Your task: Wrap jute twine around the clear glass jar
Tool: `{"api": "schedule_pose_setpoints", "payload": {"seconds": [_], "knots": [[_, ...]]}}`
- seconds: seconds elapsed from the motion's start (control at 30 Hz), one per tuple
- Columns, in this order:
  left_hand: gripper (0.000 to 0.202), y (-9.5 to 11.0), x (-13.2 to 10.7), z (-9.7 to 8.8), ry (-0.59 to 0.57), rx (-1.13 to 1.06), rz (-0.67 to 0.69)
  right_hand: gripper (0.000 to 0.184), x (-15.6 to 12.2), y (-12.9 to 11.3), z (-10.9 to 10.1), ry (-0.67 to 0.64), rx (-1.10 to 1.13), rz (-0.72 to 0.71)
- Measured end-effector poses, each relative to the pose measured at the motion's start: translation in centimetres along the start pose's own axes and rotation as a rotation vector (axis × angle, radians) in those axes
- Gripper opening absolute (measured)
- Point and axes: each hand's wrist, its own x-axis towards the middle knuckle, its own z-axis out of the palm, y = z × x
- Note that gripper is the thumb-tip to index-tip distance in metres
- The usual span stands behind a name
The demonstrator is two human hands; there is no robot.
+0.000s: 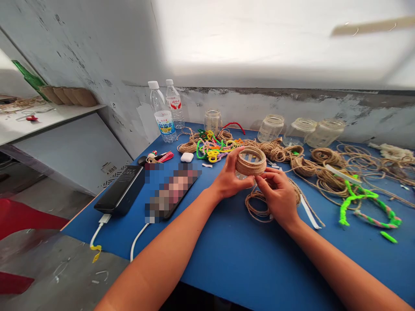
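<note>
The jar (251, 167) is held up in the L hand (231, 177), just over the blue table (227, 263), nr the middle. It is gripped w/ the thumb on its near side & the fingers round its left side. Its neck is wrapped w/ brown string, & its open end is turned up. The jar's right edge is touched by the R hand (279, 194) w/ bent fingers; whether string is pinched there can't be told. A loose string loop (258, 212) is seen under the R hand, w/ a white strip (309, 211) to the right.

Four glass jars (271, 128) are lined up nr the far wall (201, 101), 1 left & 3 right. Two plastic btls (163, 119) are stood at far left. Bright fuzzy sticks (212, 149) are heaped b/w these & the held jar. String bundles (301, 164) are spread on the far right, w/ a green fuzzy ring (394, 218) nearer. On the left, a black power bank (121, 192), a phone (178, 190) (pic blurred), a white case (187, 157) & keys (155, 158) are laid out.
</note>
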Motion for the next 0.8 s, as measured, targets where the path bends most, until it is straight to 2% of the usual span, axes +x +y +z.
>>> {"api": "schedule_pose_setpoints", "payload": {"seconds": [0.27,0.5,0.8], "knots": [[0.08,0.07,0.07,0.0,0.005,-0.006,0.009,0.028,0.04,0.06,0.04,0.01,-0.012,-0.011],[0.083,0.24,0.0,-0.01,0.012,-0.02,-0.067,0.029,0.05,0.01,0.03,0.015,-0.017,-0.018],[0.086,-0.09,0.06,0.1,0.028,-0.049,-0.078,0.03,0.01,-0.14,0.09,0.017,-0.021,-0.018]]}}
